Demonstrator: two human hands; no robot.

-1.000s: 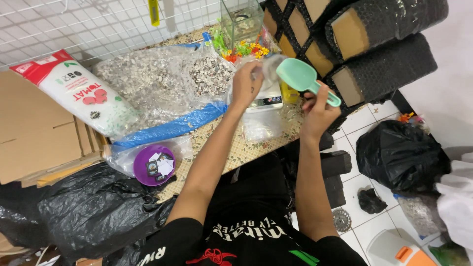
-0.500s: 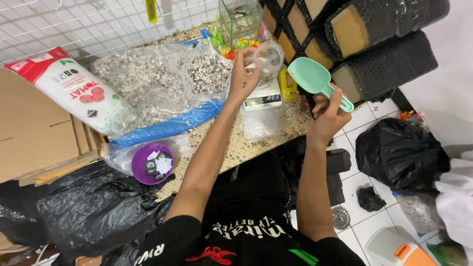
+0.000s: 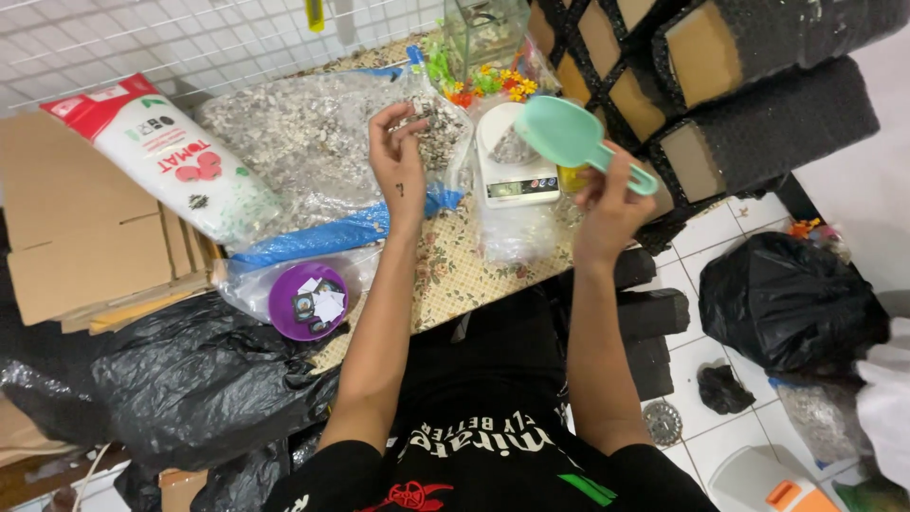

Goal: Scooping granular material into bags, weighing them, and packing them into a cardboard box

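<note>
My right hand [image 3: 611, 204] grips the handle of a mint-green plastic scoop [image 3: 569, 137], held tilted above a small white digital scale [image 3: 512, 180]. A clear bag with a little gravel [image 3: 513, 144] sits on the scale's platform. My left hand [image 3: 398, 161] reaches to the open mouth of a big clear sack of mixed grey and white gravel [image 3: 303, 142], fingers curled at the plastic edge and the stones. Whether it pinches the plastic or just touches it is unclear.
A red-and-white bag [image 3: 166, 161] leans on flattened cardboard [image 3: 76, 237] at the left. A purple lid [image 3: 306, 301] lies on a clear bag at the table's front edge. Black bin bags [image 3: 190, 379], a small glass tank [image 3: 485, 33], black foam blocks [image 3: 758, 104] and a tiled floor surround.
My left hand has left the clear bag on the scale and moved left to the gravel sack. The scoop in my right hand has swung back over the scale.
</note>
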